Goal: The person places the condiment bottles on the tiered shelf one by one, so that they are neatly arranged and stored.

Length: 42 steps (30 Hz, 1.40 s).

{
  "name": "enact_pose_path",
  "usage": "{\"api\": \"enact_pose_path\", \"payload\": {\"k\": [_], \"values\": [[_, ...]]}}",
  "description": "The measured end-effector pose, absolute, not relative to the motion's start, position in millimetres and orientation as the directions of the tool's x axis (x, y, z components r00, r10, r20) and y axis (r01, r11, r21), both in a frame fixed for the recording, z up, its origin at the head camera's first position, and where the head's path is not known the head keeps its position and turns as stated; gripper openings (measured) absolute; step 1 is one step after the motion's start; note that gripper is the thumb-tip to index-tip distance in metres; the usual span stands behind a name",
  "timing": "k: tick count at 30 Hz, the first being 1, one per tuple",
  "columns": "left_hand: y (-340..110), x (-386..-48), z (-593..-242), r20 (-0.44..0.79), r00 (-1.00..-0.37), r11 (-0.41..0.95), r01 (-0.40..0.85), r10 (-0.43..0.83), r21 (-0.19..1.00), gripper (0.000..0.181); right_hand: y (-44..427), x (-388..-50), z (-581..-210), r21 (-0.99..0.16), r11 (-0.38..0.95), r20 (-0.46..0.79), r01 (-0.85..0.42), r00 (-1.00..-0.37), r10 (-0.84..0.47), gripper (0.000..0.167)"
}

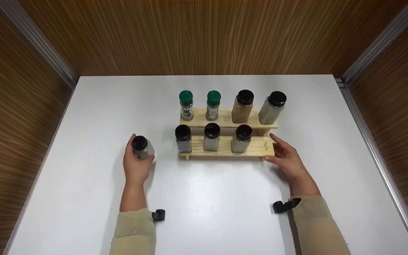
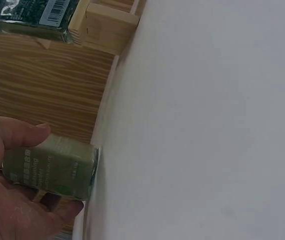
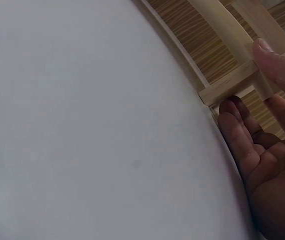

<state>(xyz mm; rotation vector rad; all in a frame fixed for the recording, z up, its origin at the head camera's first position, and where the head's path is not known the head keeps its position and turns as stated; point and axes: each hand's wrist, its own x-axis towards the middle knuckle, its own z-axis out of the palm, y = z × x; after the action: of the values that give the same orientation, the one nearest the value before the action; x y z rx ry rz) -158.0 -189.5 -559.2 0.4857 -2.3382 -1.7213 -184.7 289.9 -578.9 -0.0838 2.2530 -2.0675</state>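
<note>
My left hand (image 1: 136, 169) holds a square seasoning jar (image 1: 145, 152) with a black cap, left of the wooden spice rack (image 1: 259, 146). In the left wrist view, thumb and fingers lie around that jar's pale green-grey body, its base close to the table. My right hand (image 1: 289, 161) grips the right end of the rack's lower tier, thumb at the front corner and a finger toward the back. From the right wrist view, the thumb presses on the wooden frame (image 3: 230, 82) and other fingers curl beside it.
On the upper tier stand two green-capped bottles (image 1: 212, 112), a brown-filled jar (image 1: 241, 112) and a pale jar (image 1: 270, 112). Three black-capped jars (image 1: 211, 142) stand on the lower tier. Wood-grain panels (image 1: 204, 39) enclose the white table (image 1: 211, 205) at back and sides.
</note>
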Motion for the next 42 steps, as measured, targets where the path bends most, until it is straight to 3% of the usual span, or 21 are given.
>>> {"api": "enact_pose_path", "payload": {"k": [13,21,31,42], "values": [[-194,-159,-562,-0.084,-0.913,0.167,-0.163,-0.4,0.972,0.081,289,-184,-576,-0.995,0.096,-0.029,0.02,-0.995,-0.093,0.086],[-193,-157,-560,-0.104,-0.904,0.188,-0.197,-0.414,0.962,0.075,288,-184,-579,-0.999,0.049,-0.027,0.023,-0.996,-0.082,0.087],[-186,-147,-553,-0.057,-0.915,0.233,-0.162,-0.4,0.959,0.073,287,-185,-580,-0.999,0.036,-0.026,0.024,-0.997,-0.074,0.087],[-175,-135,-513,0.034,-0.92,0.228,-0.061,-0.39,0.972,0.071,287,-185,-581,-0.999,0.043,-0.007,0.004,-0.997,-0.075,0.086]]}}
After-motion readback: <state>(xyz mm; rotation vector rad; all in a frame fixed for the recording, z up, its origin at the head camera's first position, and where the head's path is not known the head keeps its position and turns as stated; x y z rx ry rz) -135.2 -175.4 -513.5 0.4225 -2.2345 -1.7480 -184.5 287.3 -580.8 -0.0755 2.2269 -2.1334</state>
